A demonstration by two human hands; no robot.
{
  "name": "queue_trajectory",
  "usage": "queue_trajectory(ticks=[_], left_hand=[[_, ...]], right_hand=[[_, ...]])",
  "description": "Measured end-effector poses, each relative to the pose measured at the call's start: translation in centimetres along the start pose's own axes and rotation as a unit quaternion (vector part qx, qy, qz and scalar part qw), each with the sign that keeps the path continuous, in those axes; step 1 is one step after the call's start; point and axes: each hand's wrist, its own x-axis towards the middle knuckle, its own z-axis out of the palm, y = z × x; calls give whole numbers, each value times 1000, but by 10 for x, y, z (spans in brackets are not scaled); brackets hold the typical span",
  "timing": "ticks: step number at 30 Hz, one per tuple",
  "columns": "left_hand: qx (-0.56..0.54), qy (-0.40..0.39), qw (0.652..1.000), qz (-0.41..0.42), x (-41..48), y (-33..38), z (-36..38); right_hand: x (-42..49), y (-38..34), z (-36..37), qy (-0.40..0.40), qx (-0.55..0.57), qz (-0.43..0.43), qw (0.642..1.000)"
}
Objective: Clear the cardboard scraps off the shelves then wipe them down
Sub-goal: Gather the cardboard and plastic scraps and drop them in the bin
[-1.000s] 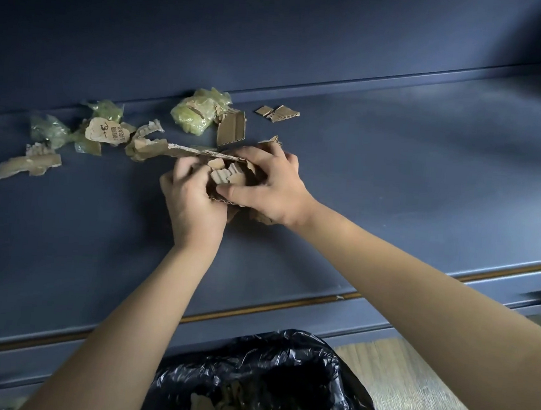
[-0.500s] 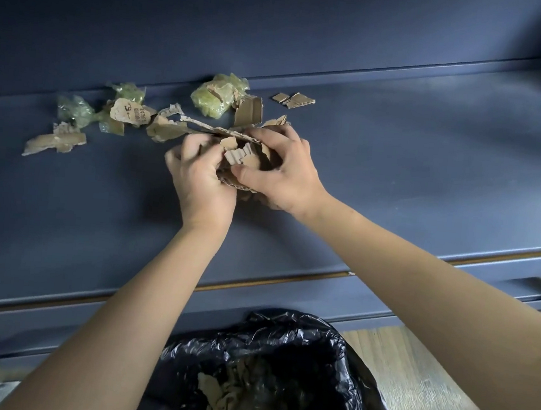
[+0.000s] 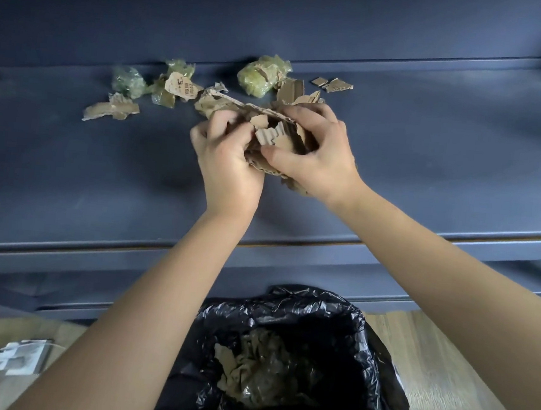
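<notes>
Both bare forearms reach forward and converge. Left hand (image 3: 230,161) shows its back, fingers curled round the cardboard scraps (image 3: 277,136). Right hand (image 3: 316,156) grips the same bundle opposite, thumb on the near edge, fingers curled over the far side.

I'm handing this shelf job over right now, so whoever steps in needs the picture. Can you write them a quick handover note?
Left hand and right hand both grip one bunch of cardboard scraps over the shelf.
Loose on the shelf: a torn strip at left, a printed scrap, two small pieces by the back wall, green plastic wads.
Done: a heap of scraps lies in the black bin bag below.
Left: drop this bunch in, clear the rest, then wipe. No cloth is in view.
</notes>
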Motion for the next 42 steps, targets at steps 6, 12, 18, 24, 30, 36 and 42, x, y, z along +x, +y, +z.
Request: queue_trajectory(ticks=[6,12,18,24,30,36,42], left_hand=[[40,17,998,42,-18,-1,-15],[25,25,998,55,-39,2,-31],[-6,9,999,35,-78,6,-42],[26,-4,999,40,-116,0,-56],[26,-24,999,30,-166,-4,-71],[50,-64,997,16,-214,-26,-67],[85,-112,990,1,-241,-44,-60]], right_hand=[[-25,-9,4,11,-47,-24,999],[-53,-12,8,26,-44,-34,998],[-95,-5,8,31,-41,-48,998],[-136,4,14,29,-57,-31,997],[-185,15,21,13,-69,-10,998],[-221,44,32,-7,-76,51,996],[-235,73,43,-37,-73,118,990]])
